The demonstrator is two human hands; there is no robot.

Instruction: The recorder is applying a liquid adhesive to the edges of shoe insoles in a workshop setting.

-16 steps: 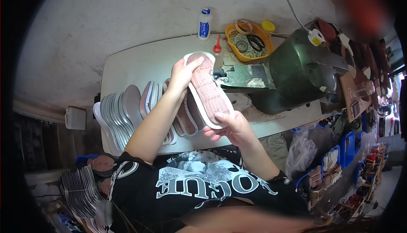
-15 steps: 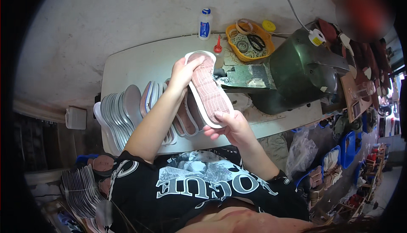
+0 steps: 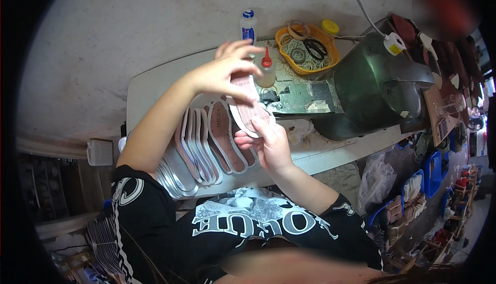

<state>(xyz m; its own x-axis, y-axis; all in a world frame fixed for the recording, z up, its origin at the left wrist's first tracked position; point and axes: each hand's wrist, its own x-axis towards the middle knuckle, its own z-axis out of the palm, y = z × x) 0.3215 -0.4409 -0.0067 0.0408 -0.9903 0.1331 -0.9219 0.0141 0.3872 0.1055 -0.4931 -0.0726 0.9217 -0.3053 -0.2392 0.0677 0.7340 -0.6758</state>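
A pink shoe sole with a white rim is held over the table, tilted toward the machine. My right hand grips its near end, thumb on the pink face and fingers underneath. Over the far end, my left hand has its fingers spread and its thumb beside the sole; whether the thumb touches it I cannot tell. That hand covers part of the sole's far end. On the table below my left arm, more pink soles lie beside a row of overlapping grey-white soles.
A dark green machine with a flat arm stands to the right. Behind are a red-tipped squeeze bottle, a white-and-blue bottle and a yellow basket of cords and rings. Blue crates stand on the floor at right.
My left hand has let go of the sole's far end and its fingers have spread. The sole and my right hand have shifted slightly, and the sole now appears tilted and foreshortened.
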